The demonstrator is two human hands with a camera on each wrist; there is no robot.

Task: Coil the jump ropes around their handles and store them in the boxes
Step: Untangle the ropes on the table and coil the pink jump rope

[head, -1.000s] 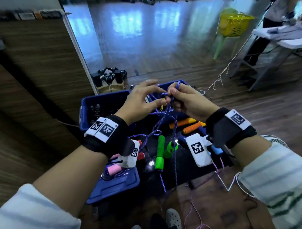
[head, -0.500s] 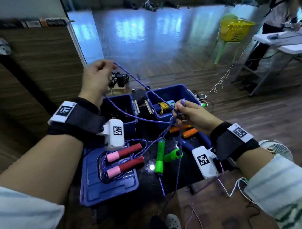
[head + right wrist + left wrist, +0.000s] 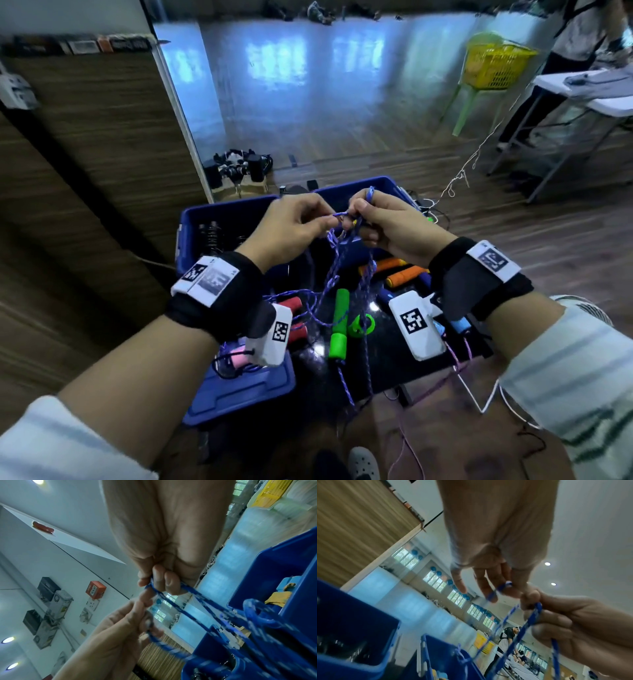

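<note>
Now that my left hand (image 3: 291, 228) has swung back from its wide pull to meet my right hand (image 3: 390, 229), both pinch the blue rope (image 3: 334, 274) above the boxes (image 3: 219, 214); another length is gathered, so coiling advances, I judge. Left wrist: fingertips nip a strand. Right wrist: curled fingers (image 3: 169, 582) clamp several loops.

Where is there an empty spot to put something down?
The near half of the blue lid, below the pink handle, is bare. So is the dark table right of the green handle. Crowded around the orange handles.
</note>
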